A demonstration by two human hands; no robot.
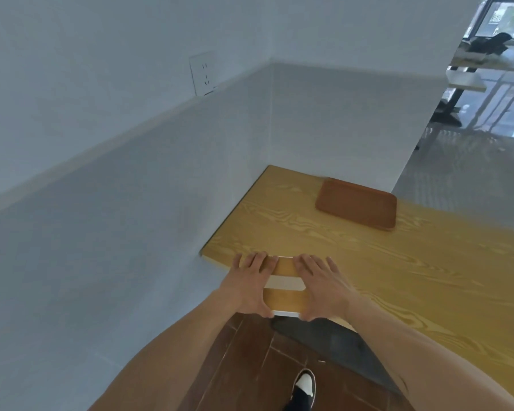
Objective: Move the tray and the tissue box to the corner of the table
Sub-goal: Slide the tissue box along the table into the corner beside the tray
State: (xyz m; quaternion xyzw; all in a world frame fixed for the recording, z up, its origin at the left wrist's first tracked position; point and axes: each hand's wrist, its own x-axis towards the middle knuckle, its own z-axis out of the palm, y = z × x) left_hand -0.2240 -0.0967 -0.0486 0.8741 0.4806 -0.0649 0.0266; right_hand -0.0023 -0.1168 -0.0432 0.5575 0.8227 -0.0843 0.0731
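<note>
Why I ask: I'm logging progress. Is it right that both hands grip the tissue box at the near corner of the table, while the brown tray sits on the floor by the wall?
Not quite. In the head view the brown tray lies flat on the table, at its far end by the wall, not on the floor. The rest holds: left hand and right hand grip the tissue box at the near corner.

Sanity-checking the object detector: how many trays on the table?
1. The brown tray lies flat at the far end of the table, near the wall. No other is visible; the table's right part is out of frame.
</note>
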